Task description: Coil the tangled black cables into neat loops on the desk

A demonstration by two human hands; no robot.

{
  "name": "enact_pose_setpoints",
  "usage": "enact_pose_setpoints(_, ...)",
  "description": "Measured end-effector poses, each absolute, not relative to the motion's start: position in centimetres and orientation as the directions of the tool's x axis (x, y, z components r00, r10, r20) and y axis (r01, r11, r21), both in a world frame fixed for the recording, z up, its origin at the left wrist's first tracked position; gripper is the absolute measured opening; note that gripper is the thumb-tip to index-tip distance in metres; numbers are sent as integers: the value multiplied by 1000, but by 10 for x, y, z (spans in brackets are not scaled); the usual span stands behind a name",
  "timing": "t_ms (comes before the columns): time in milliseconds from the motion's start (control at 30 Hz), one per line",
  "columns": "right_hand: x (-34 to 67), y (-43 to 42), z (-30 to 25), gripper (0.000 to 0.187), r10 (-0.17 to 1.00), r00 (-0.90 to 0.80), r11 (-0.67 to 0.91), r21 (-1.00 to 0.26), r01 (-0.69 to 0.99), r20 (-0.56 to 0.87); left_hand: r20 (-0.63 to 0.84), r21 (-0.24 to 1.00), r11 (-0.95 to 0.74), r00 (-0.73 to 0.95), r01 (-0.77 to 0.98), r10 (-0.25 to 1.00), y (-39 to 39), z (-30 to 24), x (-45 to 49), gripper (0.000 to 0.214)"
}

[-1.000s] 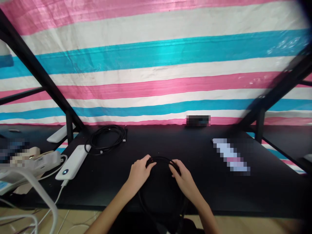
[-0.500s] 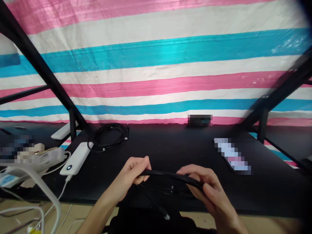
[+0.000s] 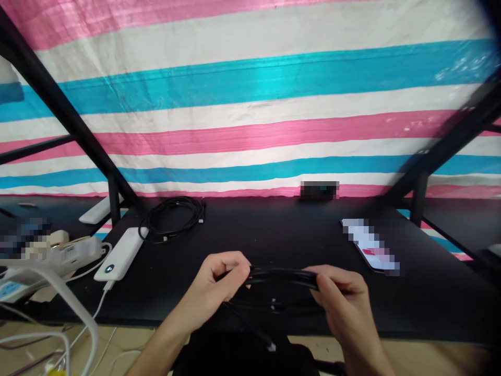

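here, left grip (image 3: 221, 282) and right grip (image 3: 342, 292) pinch looped black cable (image 3: 282, 274)

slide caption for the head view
Black cable coil in the grip of left hand and right hand, at a black desk.

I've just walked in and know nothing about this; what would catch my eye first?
The pink, white and blue striped sheet filling the background stands out first. Below it, near the front edge of the black table, the left hand and right hand hold a looped black cable. Farther left lies another black coil, by a white device.
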State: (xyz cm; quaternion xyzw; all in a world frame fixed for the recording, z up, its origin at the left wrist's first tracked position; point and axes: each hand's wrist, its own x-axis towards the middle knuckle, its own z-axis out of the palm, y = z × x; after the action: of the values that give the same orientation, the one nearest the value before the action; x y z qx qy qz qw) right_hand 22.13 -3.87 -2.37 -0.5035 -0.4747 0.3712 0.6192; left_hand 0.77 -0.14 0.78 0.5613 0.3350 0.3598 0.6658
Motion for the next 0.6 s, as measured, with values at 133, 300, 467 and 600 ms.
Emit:
enact_pose_setpoints(133,220,-36,-23,35,872,448,247,-967,-55,197,-8,990,81,518,-118,855,-1,2,7,41)
enact_pose_setpoints(300,206,-28,-8,56,852,524,215,-901,-376,-15,-76,915,202,341,-350,937,-7,-16,24,49)
enact_pose_setpoints(467,195,-19,-16,50,910,414,154,-925,-349,-5,-170,727,240,169,-643,971,-7,-20,35,68)
enact_pose_setpoints(600,191,-14,-34,25,955,254,162,-987,-13,153,-198,657,148,20,-739,980,1,-12,32,67)
